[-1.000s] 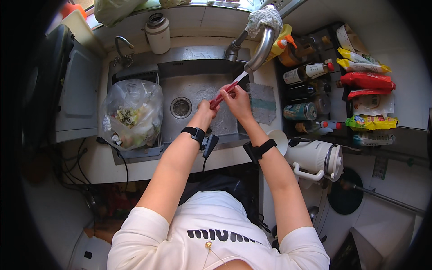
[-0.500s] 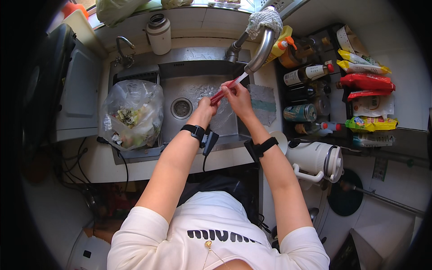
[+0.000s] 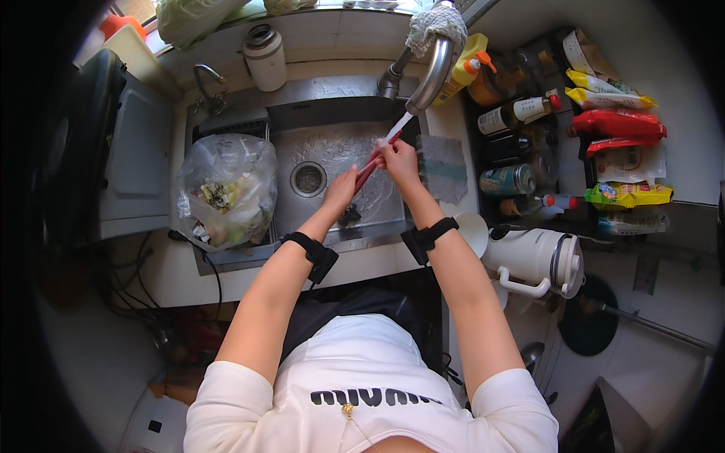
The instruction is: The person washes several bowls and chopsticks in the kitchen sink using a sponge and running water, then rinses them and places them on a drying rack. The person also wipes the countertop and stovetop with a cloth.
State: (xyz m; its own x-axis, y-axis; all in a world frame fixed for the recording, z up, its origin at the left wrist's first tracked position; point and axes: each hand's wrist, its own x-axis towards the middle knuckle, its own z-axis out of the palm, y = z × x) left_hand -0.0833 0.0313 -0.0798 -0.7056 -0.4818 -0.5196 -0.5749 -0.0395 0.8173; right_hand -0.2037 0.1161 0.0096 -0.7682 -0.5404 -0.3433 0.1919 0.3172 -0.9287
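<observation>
Over the steel sink (image 3: 291, 219), both hands hold one long, thin red thing (image 3: 367, 175) slantwise; its exact kind does not show. My left hand (image 3: 343, 186) is closed at its lower end. My right hand (image 3: 399, 161) pinches it farther up, close to the stream of water (image 3: 400, 124). That stream falls from the curved faucet (image 3: 434, 83) onto the red thing's upper end. Below my left hand a small dark clump (image 3: 349, 217) lies on the basin floor. The round drain (image 3: 308, 180) is left of the hands.
A clear plastic bag of food scraps (image 3: 226, 196) stands at the sink's left. Behind are a white flask (image 3: 264, 59) and a small tap (image 3: 208, 90). A grey cloth (image 3: 442, 170), bottles (image 3: 521, 113) and a white kettle (image 3: 532, 260) are on the right.
My left hand has shifted slightly down and left along the red thing. The dark clump on the basin floor now shows. The whole view has tilted a little.
</observation>
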